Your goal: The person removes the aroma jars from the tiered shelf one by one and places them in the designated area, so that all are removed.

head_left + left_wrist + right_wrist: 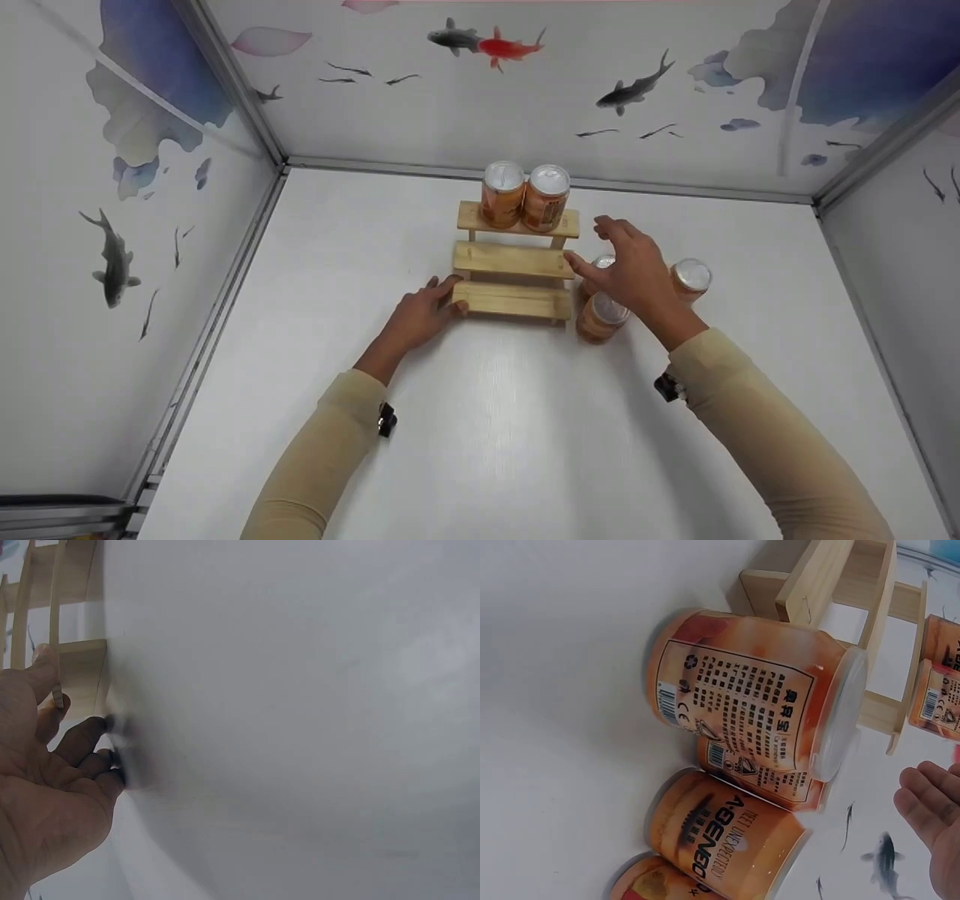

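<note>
A small three-step wooden rack (513, 300) stands on the white table. At its lower left end, my left hand (420, 319) pinches the lowest step, thumb on one side and a finger on the other; the left wrist view shows this hand (56, 787) against the step's end. Two orange cans with silvery lids, a left one (502, 195) and a right one (547, 198), stand side by side on the top step. My right hand (634, 270) hovers with spread fingers, holding nothing, above several more orange cans beside the rack, including a front can (600, 321).
Another can (690, 279) stands right of the right hand, partly hidden by it. In the right wrist view, upright cans crowd together, one with large black lettering (720, 832). White panels (525, 112) painted with fish enclose the table (465, 450) at the back and sides.
</note>
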The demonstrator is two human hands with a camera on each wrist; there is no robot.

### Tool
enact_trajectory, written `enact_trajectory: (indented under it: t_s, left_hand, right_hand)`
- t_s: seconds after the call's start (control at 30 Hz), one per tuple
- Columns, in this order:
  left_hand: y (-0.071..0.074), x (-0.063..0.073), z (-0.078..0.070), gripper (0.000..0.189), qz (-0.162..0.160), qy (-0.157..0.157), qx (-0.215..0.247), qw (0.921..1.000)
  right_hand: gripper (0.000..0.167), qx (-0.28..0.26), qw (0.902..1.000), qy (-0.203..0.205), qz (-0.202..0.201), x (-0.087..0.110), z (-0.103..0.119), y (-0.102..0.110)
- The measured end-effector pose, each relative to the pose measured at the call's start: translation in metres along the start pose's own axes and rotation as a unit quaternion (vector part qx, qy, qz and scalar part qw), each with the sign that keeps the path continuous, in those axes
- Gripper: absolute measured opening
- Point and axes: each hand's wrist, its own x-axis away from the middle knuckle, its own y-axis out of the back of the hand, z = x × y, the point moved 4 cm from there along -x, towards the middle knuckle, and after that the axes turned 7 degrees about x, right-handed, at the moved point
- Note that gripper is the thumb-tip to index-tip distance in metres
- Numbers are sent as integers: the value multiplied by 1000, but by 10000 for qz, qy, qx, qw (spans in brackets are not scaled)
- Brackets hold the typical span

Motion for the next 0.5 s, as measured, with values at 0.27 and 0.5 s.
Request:
enact_trajectory:
  t_s: [0.27,0.5]
  left_hand:
    - [-1,-2,6,87,-29,-76,50,10000]
    - [4,9,-9,81,-83,-130,29,9999]
  right_hand:
    - [80,-147,9997,-138,114,-14,8,-7]
    - [84,-256,9989,-310,239,-25,9,-12]
